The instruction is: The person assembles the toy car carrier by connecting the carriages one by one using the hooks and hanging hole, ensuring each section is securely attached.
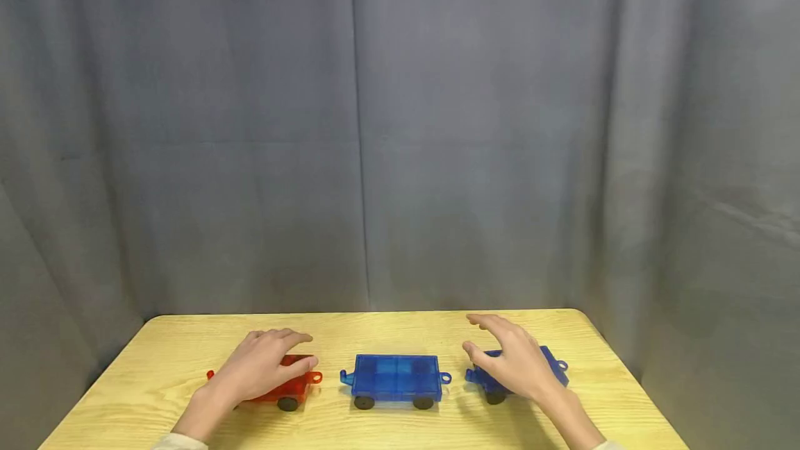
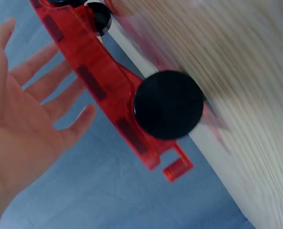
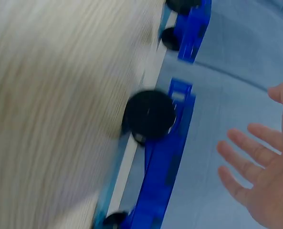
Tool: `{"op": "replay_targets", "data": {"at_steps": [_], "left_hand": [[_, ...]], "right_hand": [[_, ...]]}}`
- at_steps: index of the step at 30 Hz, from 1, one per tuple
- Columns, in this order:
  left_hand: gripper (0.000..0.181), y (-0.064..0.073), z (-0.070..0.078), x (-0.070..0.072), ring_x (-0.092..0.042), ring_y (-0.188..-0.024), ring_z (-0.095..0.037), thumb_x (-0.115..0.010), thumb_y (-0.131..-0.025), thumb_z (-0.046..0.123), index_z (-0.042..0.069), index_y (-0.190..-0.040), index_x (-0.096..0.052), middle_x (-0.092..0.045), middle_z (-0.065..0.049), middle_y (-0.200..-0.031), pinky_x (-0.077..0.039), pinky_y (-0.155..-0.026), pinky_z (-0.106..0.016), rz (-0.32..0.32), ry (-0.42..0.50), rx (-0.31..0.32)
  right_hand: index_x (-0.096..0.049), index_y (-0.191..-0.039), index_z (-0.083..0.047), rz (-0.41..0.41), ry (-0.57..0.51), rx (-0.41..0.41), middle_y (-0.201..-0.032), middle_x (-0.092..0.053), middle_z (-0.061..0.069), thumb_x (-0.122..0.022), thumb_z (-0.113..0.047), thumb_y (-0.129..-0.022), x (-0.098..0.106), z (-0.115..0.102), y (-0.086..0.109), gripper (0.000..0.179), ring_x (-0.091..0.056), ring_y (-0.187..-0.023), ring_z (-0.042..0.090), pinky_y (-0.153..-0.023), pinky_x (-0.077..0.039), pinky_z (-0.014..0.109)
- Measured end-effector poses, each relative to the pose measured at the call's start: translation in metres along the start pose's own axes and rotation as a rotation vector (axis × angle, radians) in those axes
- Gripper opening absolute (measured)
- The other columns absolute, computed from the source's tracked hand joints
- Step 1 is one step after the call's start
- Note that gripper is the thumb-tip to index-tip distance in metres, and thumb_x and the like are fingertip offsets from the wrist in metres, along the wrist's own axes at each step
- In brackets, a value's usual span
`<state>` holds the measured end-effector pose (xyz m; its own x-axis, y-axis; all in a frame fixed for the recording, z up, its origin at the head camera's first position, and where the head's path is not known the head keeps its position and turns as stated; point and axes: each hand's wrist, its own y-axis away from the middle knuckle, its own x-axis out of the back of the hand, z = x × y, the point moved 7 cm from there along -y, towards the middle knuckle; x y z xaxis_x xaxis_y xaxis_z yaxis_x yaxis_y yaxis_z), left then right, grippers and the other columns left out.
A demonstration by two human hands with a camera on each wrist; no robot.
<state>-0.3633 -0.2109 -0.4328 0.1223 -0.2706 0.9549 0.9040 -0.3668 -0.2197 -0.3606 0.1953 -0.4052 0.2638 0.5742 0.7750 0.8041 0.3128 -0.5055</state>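
Note:
Three translucent toy train cars stand in a row on the table. Above the red car at the left is my left hand, fingers spread and loosely bent, and it covers much of the car in the head view. The left wrist view shows a gap between this hand and the red car's side. My right hand hovers over the right blue car, its fingers apart and holding nothing. Between the hands sits the middle blue car, with a hook at its left end and a ring at its right.
The cars stand on a light wood-grain table with rounded far corners. A grey curtain hangs behind the table and along both sides. Gaps separate the middle car from the cars at its left and right.

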Motion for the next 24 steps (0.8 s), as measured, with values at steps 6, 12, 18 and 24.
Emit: {"op": "replay_targets", "data": {"at_steps": [6, 12, 18, 24], "left_hand": [[0.070, 0.011, 0.007, 0.005, -0.052, -0.128, -0.031, -0.070, -0.085, 0.068, 0.023, -0.137, -0.064, -0.060, -0.002, -0.136, -0.034, -0.103, -0.063, -0.060, 0.068, -0.090], [0.082, 0.019, 0.008, -0.005, -0.044, -0.134, -0.035, -0.079, -0.079, 0.062, 0.024, -0.147, -0.054, -0.051, -0.005, -0.144, -0.029, -0.104, -0.067, -0.162, 0.149, -0.143], [0.095, 0.021, 0.005, -0.012, -0.038, -0.138, -0.039, -0.084, -0.075, 0.058, 0.025, -0.155, -0.044, -0.043, -0.011, -0.152, -0.024, -0.106, -0.070, -0.232, 0.205, -0.110], [0.093, 0.024, -0.001, -0.014, -0.042, -0.135, -0.035, -0.086, -0.076, 0.043, 0.021, -0.155, -0.043, -0.048, -0.007, -0.147, -0.026, -0.108, -0.066, -0.275, 0.147, -0.094]], "right_hand": [[-0.066, -0.135, -0.024, -0.040, -0.084, 0.086, -0.133, -0.064, -0.006, -0.074, -0.042, -0.093, -0.006, -0.023, 0.000, 0.047, -0.060, -0.124, 0.024, -0.096, -0.049, 0.054], [-0.064, -0.137, -0.025, -0.115, -0.198, 0.089, -0.138, -0.061, -0.003, -0.076, -0.044, -0.091, -0.024, -0.034, 0.001, 0.051, -0.059, -0.124, 0.026, -0.095, -0.049, 0.057], [-0.062, -0.139, -0.021, -0.202, -0.281, 0.038, -0.140, -0.059, 0.000, -0.075, -0.042, -0.092, -0.048, -0.037, 0.000, 0.053, -0.056, -0.127, 0.030, -0.098, -0.044, 0.063], [-0.053, -0.147, -0.013, -0.378, -0.346, -0.037, -0.149, -0.050, 0.011, -0.066, -0.047, -0.098, -0.073, -0.040, 0.000, 0.061, -0.047, -0.135, 0.039, -0.101, -0.041, 0.062]]}}
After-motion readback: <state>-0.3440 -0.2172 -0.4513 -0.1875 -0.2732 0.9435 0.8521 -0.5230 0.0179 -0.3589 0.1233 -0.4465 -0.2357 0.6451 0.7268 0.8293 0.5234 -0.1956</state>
